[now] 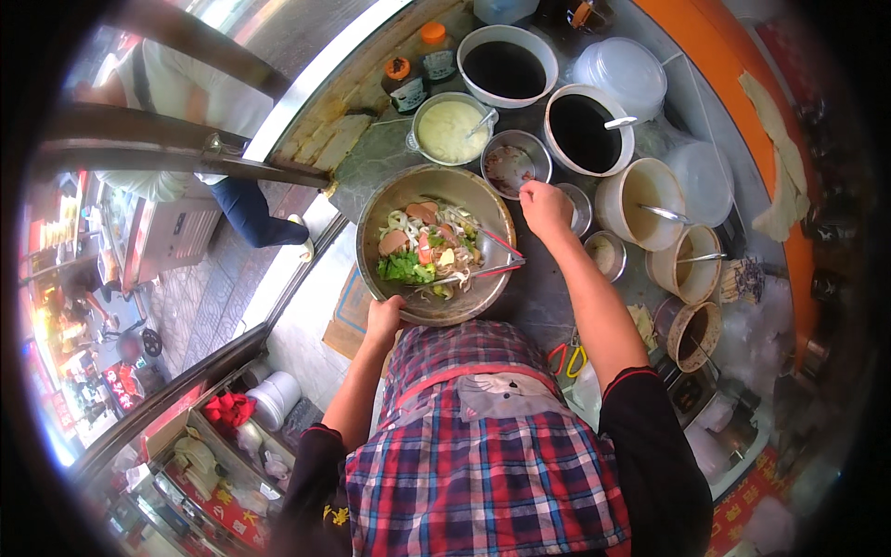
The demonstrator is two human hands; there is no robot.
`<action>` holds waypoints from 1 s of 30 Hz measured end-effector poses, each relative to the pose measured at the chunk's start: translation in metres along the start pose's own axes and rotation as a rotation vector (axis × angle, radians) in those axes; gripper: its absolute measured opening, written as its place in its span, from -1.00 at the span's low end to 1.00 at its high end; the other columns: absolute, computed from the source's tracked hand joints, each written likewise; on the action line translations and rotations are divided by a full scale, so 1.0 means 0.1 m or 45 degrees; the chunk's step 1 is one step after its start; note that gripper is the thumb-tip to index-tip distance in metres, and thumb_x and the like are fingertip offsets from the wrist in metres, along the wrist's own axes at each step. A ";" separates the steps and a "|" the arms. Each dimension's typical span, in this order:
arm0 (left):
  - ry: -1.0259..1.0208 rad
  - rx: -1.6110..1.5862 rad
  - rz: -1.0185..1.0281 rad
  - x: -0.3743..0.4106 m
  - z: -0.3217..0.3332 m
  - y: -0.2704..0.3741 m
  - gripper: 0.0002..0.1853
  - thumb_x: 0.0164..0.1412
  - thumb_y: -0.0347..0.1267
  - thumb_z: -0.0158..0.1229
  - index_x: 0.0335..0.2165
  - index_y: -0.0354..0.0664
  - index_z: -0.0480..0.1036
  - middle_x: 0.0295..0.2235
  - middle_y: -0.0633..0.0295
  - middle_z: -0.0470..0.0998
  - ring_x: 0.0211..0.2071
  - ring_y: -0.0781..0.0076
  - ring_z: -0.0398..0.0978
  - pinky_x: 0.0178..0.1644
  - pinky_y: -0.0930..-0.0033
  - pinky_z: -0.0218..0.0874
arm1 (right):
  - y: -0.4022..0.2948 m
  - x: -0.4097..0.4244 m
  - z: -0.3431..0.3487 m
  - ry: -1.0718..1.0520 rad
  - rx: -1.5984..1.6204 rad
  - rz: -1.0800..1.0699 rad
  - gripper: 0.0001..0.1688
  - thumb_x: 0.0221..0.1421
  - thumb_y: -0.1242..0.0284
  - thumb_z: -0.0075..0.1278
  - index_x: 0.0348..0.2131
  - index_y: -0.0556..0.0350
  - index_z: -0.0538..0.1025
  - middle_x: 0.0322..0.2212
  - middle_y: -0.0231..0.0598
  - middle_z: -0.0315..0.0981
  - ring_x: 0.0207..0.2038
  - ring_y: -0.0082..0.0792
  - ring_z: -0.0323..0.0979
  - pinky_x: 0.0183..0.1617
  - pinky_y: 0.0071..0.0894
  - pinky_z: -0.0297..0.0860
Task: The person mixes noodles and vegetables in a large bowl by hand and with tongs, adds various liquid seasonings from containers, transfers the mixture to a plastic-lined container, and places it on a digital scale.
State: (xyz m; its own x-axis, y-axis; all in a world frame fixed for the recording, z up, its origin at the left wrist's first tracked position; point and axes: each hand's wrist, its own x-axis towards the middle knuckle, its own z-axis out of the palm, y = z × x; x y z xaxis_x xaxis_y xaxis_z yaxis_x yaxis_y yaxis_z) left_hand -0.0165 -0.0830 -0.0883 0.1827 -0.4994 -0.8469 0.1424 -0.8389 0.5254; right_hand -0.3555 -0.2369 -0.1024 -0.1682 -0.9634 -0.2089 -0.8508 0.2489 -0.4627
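Observation:
My left hand [385, 319] grips the near-left rim of a large metal mixing bowl [452, 315]. Inside lie sliced sausage [394, 242], pale noodles [463, 259], green leaves [405, 267] and broccoli. Metal tongs with red handles [502, 245] rest in the food, their handle end over the right rim. My right hand [548, 209], fingers curled together, is at the near edge of a small steel bowl [516, 154] with reddish bits in it. Whether the fingertips pinch anything is hidden. A second small steel bowl [579, 209] is partly behind that hand.
Around the far side stand tubs of dark liquid [505, 68] [583, 132], a pot of pale yellow sauce [452, 129], orange-capped bottles [405, 87] and spooned sauce tubs [642, 202]. Scissors [575, 356] lie right of my apron. A person [254, 209] stands beyond the window frame.

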 end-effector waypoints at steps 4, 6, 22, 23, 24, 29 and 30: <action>-0.051 -0.020 0.013 0.10 -0.04 -0.03 -0.65 0.08 -0.53 0.04 -0.14 -0.54 0.42 -0.31 -0.05 0.59 -0.40 0.06 0.65 -0.36 0.06 0.61 | 0.19 -0.21 -0.13 0.027 0.454 0.112 -0.73 0.16 0.32 0.13 -0.22 0.09 0.67 -0.39 -0.03 0.65 -0.31 -0.10 0.64 -0.23 -0.20 0.48; -0.063 -0.003 0.015 0.13 -0.07 -0.06 -0.66 0.08 -0.53 0.04 -0.15 -0.54 0.43 -0.31 -0.06 0.59 -0.40 0.06 0.65 -0.36 0.07 0.61 | 0.12 -0.45 -0.42 -0.004 0.477 0.090 -0.73 0.16 0.33 0.14 -0.23 0.12 0.66 -0.40 -0.05 0.66 -0.33 -0.14 0.64 -0.24 -0.23 0.48; -0.223 0.246 0.144 -0.16 -0.06 -0.22 -0.65 0.16 -0.49 -0.01 -0.08 -0.46 0.41 -0.24 -0.06 0.58 -0.38 0.04 0.64 -0.40 0.12 0.56 | 1.00 -0.87 -0.37 0.131 -0.052 0.320 -0.81 0.10 0.35 0.09 -0.40 0.02 0.67 -0.43 -0.04 0.63 -0.33 0.05 0.60 -0.25 0.00 0.48; -0.212 0.210 0.107 -0.19 -0.03 -0.32 -0.65 0.15 -0.51 0.00 -0.08 -0.48 0.40 -0.26 -0.07 0.59 -0.39 0.05 0.64 -0.41 0.14 0.57 | 1.05 -0.84 -0.31 0.123 0.040 0.290 -0.81 0.10 0.34 0.09 -0.41 0.03 0.67 -0.43 -0.03 0.63 -0.33 0.04 0.60 -0.24 -0.01 0.48; -0.209 0.177 0.080 -0.20 0.03 -0.37 -0.65 0.15 -0.52 0.00 -0.08 -0.50 0.40 -0.28 -0.08 0.60 -0.41 0.07 0.64 -0.42 0.16 0.58 | 1.05 -0.78 -0.30 0.127 0.134 0.263 -0.79 0.10 0.34 0.08 -0.43 0.04 0.67 -0.43 -0.03 0.63 -0.33 0.04 0.60 -0.24 -0.01 0.48; -0.158 0.066 0.022 -0.33 0.31 -0.61 -0.66 0.12 -0.53 0.00 -0.12 -0.53 0.41 -0.31 -0.08 0.60 -0.42 0.07 0.65 -0.41 0.14 0.58 | 1.05 -0.61 -0.32 0.393 -0.023 0.192 -0.78 0.16 0.32 0.11 -0.23 -0.02 0.66 -0.34 -0.02 0.64 -0.28 0.10 0.59 -0.21 -0.02 0.48; -0.160 0.092 0.042 -0.37 0.40 -0.61 -0.67 0.10 -0.53 0.01 -0.16 -0.55 0.41 -0.33 -0.07 0.60 -0.43 0.07 0.64 -0.39 0.12 0.58 | 1.07 -0.56 -0.31 0.357 -0.115 0.119 -0.77 0.18 0.32 0.10 -0.18 -0.04 0.63 -0.32 -0.02 0.64 -0.25 0.12 0.58 -0.21 0.03 0.47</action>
State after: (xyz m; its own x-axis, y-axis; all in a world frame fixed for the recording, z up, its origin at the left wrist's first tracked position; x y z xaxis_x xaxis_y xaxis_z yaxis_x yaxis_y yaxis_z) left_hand -0.0711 -0.0222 -0.0918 0.0624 -0.5463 -0.8353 0.0671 -0.8327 0.5497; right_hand -0.4524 -0.1593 -0.1132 -0.3679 -0.9298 0.0050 -0.8641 0.3399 -0.3713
